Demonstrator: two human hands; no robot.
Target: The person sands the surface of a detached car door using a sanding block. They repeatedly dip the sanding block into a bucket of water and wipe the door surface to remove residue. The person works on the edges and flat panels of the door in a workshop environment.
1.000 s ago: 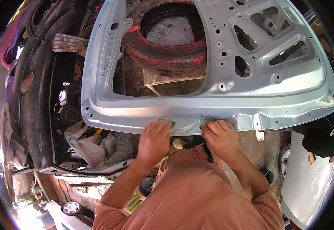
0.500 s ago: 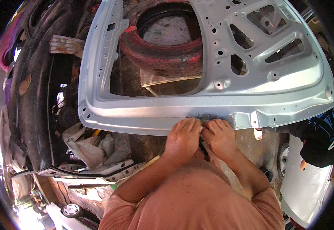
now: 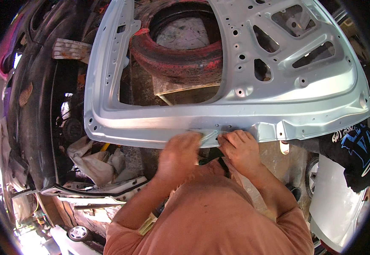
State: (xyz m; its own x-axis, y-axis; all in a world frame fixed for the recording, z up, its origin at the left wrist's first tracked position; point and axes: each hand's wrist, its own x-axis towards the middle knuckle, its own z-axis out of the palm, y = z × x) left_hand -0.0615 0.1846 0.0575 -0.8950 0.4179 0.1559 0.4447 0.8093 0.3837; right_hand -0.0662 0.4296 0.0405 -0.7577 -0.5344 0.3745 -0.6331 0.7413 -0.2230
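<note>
A silver-grey car door [image 3: 151,123] with a large window opening and several cut-outs lies across the view in front of me. My right hand [image 3: 239,146] is closed over its near edge, fingers bent onto the metal and thumb side toward the left. My left hand [image 3: 179,155] is at the same edge, further left, and smeared by motion. A thin pale greenish strip [image 3: 208,137] shows on the edge beside its fingertips; whether the hand holds it cannot be made out.
Beneath the door lies a red-smeared tyre [image 3: 176,63] on a light board. Dark car bodywork [image 3: 36,97] stands at left, with a crumpled cloth [image 3: 93,163] and trim pieces below. At right another person in a black shirt [image 3: 355,148] stands near a white car panel [image 3: 331,195].
My left hand has moved left along the edge, away from the right hand, uncovering the pale strip. The right hand stays nearly in place. The person at right shows more.
</note>
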